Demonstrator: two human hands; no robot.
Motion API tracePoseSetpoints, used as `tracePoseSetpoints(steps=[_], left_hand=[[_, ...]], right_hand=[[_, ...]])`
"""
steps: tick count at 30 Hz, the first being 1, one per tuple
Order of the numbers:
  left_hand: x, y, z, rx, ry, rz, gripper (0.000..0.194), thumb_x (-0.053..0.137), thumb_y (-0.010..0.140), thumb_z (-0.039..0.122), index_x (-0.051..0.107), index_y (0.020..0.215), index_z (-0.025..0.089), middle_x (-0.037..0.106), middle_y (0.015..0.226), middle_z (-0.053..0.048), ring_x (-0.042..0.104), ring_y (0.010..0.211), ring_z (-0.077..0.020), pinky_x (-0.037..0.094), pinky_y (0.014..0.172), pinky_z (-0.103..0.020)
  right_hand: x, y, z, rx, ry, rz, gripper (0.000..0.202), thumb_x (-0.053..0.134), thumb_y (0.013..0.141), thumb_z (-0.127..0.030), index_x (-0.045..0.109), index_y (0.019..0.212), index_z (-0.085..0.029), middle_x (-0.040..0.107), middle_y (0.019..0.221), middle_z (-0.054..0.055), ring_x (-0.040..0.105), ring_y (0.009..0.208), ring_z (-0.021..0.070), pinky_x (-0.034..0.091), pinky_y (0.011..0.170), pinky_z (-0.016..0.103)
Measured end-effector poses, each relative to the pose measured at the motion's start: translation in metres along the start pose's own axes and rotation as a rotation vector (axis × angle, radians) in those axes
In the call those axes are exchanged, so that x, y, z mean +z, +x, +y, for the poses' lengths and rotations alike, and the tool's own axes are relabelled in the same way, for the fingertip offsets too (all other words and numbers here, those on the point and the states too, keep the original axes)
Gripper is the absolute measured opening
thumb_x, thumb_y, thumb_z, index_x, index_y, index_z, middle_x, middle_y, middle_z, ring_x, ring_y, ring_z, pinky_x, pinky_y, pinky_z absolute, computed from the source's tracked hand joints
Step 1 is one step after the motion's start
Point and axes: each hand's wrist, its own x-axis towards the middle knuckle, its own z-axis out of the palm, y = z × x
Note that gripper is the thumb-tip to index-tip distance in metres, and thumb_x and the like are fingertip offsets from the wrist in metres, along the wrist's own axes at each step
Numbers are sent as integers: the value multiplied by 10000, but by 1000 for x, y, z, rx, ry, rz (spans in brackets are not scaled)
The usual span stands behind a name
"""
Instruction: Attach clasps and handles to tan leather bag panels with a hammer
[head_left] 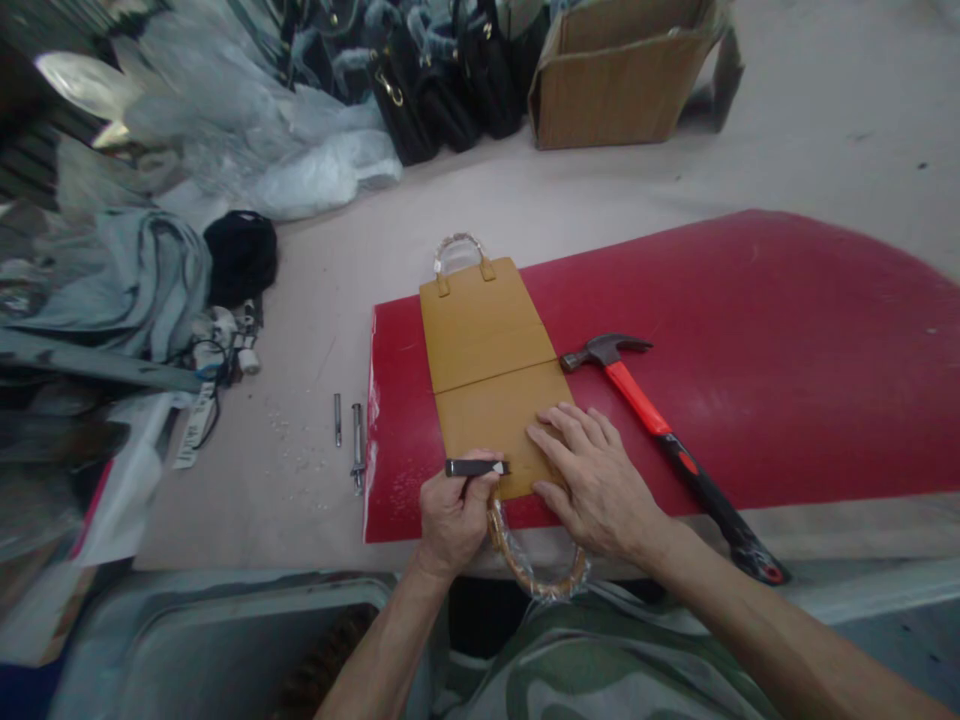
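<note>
A mustard-yellow leather bag piece (486, 330) lies flat, with a seam across its middle and a plastic-wrapped handle at each end. Its near handle (536, 580) hangs over the table edge towards me. My left hand (457, 510) is closed on a short dark bar-shaped tool (471, 467), held sideways over the near end of the leather. My right hand (596, 475) rests on the leather's near right side, fingers outstretched, holding nothing. Right of the piece lies a claw hammer (667, 440) with a red and black handle, its head touching or almost touching the leather.
A red mat (750, 350) lies under the leather. Two slim metal tools (357, 450) lie left of it. Farther back are several black handbags (450, 90), a cardboard box (615, 90) and plastic wrapping (300, 150). Grey cloth (127, 280) is heaped at the left.
</note>
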Motion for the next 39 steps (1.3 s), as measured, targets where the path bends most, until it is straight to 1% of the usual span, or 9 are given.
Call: tracePoseSetpoints(steps=[7,13,20,23,28,33,35,37,39], left_hand=[[1,2,3,8,-3,31,140,614,918,128,721,1007,147,782,965,-56,749,917,-136,578,881,-191],[0,3,4,-1,-19,1,145,596,918,120,708,1000,161,777,941,-36,744,889,-129,580,850,-187],[1,2,2,-28,-25,27,145,607,924,144,712,1019,170,782,968,-48,751,916,-163,602,860,-236],[1,3,2,-28,-14,-1,133,601,935,168,712,1007,172,784,954,-52,755,895,-170,613,838,-249],[3,3,4,17,22,-13,140,588,935,149,701,1014,170,781,957,-55,753,897,-164,610,850,-245],[9,2,5,140,89,15,151,575,919,96,683,1007,157,774,952,-70,748,919,-160,599,866,-234],[10,3,6,133,110,25,144,576,918,97,682,996,154,774,943,-70,751,899,-158,601,840,-225],[11,4,6,93,130,29,123,580,923,126,687,974,158,776,919,-65,755,851,-161,608,793,-225],[11,6,7,82,144,28,112,584,926,152,691,960,160,779,905,-64,758,822,-167,613,770,-231]], right_hand=[[-2,0,0,8,3,-6,536,607,906,-361,543,1396,-153,475,1473,142,350,1398,338,268,1186,546],[-1,1,1,12,12,-19,535,602,911,-358,532,1403,-159,463,1480,138,341,1403,334,258,1193,544],[-1,1,0,22,20,-30,534,595,912,-358,531,1405,-162,463,1482,140,342,1403,342,255,1192,550],[-1,1,0,23,21,-26,528,588,914,-357,534,1402,-163,463,1486,142,340,1407,345,253,1191,550],[-2,0,0,17,25,-25,518,586,919,-363,535,1395,-165,463,1481,139,334,1408,343,254,1187,544],[-2,2,-1,15,20,-17,516,595,913,-353,539,1386,-154,470,1470,141,338,1398,341,249,1187,543],[-2,2,-1,13,18,-14,511,593,916,-357,544,1382,-152,473,1468,142,340,1397,342,251,1187,546],[-2,1,-1,14,19,-16,508,591,917,-359,550,1380,-153,473,1469,145,343,1397,345,250,1188,552],[-2,1,-1,16,22,-16,512,593,914,-361,554,1379,-152,476,1468,149,347,1396,350,249,1189,560]])
